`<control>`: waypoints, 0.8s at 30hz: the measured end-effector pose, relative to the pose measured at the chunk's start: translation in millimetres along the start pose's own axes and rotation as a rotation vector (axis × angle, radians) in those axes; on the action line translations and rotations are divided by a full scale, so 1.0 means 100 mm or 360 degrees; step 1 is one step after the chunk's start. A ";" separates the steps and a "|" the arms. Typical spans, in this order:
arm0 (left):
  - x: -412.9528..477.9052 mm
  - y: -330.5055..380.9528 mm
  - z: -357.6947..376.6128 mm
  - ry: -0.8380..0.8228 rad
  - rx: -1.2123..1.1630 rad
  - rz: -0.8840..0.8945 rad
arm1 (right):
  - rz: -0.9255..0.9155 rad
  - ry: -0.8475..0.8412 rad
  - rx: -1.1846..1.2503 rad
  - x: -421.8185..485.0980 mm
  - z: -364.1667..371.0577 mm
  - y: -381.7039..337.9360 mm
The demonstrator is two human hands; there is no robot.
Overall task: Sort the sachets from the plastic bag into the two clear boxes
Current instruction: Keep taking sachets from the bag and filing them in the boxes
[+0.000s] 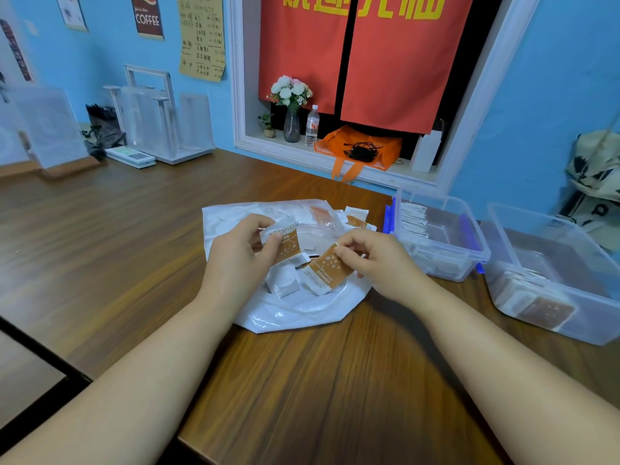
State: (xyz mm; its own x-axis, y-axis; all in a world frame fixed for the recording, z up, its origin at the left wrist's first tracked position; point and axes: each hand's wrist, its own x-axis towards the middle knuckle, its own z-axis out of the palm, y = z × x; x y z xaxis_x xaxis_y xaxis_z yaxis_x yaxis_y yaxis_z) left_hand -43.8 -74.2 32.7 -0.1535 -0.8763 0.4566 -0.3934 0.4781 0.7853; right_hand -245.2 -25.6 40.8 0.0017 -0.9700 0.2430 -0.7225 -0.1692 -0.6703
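The brown wooden worktop (134, 250) in front of me carries a white plastic bag (295, 310), lying flat near its middle. At my right stands a clear box with blue clips (446, 267) and, just beside it, a second clear box (597, 327). At the far left stand a white rack (181, 156) and a small flat white device (131, 157).

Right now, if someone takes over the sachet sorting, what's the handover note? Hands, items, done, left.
Left hand grips one brown sachet over the bag. Right hand pinches a second brown sachet beside it.
The bag lies on the table with a heap of loose sachets, white and brown mixed.
Done: the blue-clipped box holds a row of white sachets; the far box holds brown sachets at its near end.
Left: drop both held sachets, probably into the far box, then work through the heap.
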 end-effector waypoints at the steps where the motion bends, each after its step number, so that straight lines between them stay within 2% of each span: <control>1: 0.00 0.00 0.01 -0.0007 0.0005 0.0004 | 0.0032 -0.0016 0.0004 -0.01 0.01 0.00; 5: -0.01 -0.01 0.03 -0.0054 -0.0018 -0.0002 | 0.0114 -0.0067 0.0108 -0.04 0.03 0.00; 10: -0.01 0.01 0.08 -0.0195 -0.0135 -0.0133 | 0.0236 0.0190 0.0534 0.04 0.01 -0.15; 15: -0.04 0.10 0.09 -0.0296 -0.0604 -0.0359 | 0.0297 0.0252 0.0590 0.13 0.08 -0.28; 19: -0.02 0.03 0.10 -0.0419 -0.0477 -0.0338 | 0.0350 0.0220 0.0506 0.14 0.16 -0.25; 21: 0.00 -0.02 0.10 -0.0334 -0.0319 -0.0292 | 0.0315 0.0207 0.0224 0.12 0.16 -0.17; 24: 0.06 -0.06 0.02 -0.0056 -0.0101 -0.0192 | 0.0301 0.0006 -0.0499 0.04 0.15 -0.08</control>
State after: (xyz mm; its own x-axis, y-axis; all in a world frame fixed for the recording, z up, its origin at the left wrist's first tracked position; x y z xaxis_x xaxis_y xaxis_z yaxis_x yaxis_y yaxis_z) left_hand -44.3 -82.1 29.9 -0.1404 -0.9287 0.3432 -0.3528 0.3708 0.8591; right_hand -228.7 -30.5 36.9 -0.1545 -0.9783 0.1381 -0.8867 0.0756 -0.4562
